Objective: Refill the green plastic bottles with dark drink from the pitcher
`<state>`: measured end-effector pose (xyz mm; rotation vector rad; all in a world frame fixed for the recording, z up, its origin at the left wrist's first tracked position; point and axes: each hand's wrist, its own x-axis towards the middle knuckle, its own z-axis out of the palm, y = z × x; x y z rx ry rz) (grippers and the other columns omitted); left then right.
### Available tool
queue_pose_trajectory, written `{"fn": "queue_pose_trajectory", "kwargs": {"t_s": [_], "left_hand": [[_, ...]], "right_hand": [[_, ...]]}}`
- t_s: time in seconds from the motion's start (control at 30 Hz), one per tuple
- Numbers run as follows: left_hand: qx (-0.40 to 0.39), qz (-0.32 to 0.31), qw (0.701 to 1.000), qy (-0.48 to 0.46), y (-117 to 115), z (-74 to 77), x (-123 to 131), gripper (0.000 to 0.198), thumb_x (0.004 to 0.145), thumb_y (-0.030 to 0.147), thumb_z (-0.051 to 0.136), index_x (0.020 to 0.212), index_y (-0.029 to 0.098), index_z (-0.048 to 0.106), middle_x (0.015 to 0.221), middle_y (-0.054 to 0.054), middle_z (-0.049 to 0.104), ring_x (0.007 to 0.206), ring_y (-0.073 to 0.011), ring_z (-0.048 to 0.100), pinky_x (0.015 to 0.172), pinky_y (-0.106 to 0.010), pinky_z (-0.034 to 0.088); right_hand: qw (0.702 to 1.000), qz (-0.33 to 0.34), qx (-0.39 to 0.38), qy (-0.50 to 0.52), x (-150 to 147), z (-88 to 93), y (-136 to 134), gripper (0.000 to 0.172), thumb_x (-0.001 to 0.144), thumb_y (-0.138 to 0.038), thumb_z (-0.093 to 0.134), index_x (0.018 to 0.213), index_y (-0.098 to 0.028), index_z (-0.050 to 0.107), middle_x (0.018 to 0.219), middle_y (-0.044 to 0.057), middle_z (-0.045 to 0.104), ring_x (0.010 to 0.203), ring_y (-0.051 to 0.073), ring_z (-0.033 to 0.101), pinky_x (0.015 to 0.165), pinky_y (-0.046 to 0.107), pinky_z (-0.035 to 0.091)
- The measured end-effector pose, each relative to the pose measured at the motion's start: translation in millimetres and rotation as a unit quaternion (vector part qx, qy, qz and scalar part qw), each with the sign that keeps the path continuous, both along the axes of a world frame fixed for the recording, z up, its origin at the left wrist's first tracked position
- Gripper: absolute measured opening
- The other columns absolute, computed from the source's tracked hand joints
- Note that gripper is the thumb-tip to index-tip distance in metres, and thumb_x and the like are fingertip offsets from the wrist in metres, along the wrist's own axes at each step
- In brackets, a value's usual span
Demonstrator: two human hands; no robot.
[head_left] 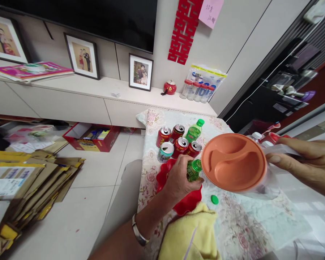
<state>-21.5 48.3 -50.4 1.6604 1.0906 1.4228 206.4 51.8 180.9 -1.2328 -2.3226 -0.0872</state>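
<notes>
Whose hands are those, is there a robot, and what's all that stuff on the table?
No robot here! These are a person's own bare hands. The camera sits on that person's head and looks forward and down, so we see nearly what they see.

The left hand holds a green bottle. The right hand holds a clear container with an orange top.

The table has a flowery cloth. On it are four red cans, a small blue-green tin, another green bottle, a red wavy-edged tray, a loose green cap and a yellow cloth.
</notes>
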Motion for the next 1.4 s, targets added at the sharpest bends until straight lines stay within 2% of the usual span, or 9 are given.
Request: {"fn": "queue_pose_trajectory", "kwargs": {"t_s": [0.2,0.87,1.4], "left_hand": [[-0.001,-0.001,1.0,0.005,0.1,0.5,-0.4,0.051,0.071,0.028,0.08,0.114,0.024,0.053,0.109,-0.006,0.062,0.101,-0.0278,0.067,0.091,-0.043,0.056],[-0.005,-0.003,1.0,0.004,-0.1,0.1,-0.4,0.051,0.07,0.026,0.081,0.113,0.023,0.054,0.109,-0.007,0.062,0.101,-0.0285,0.067,0.09,-0.043,0.056],[-0.011,0.01,1.0,0.016,-0.8,0.9,0.1,0.054,0.068,0.025,0.083,0.114,0.026,0.053,0.11,-0.004,0.064,0.101,-0.0274,0.068,0.091,-0.043,0.058]], "right_hand": [[1.0,0.003,0.006,0.003,-0.1,0.3,-0.4,0.066,0.09,-0.079,0.066,0.062,-0.021,0.077,0.062,0.003,0.073,0.039,0.012,0.057,0.035,0.017,0.045],[1.0,0.008,0.002,-0.009,7.5,-1.3,0.1,0.058,0.094,-0.072,0.067,0.066,-0.022,0.076,0.063,0.002,0.072,0.04,0.011,0.056,0.035,0.017,0.043],[1.0,-0.009,-0.018,-0.006,7.8,-1.2,-0.3,0.058,0.091,-0.071,0.069,0.065,-0.02,0.076,0.055,0.001,0.063,0.041,0.012,0.053,0.035,0.018,0.043]]}}
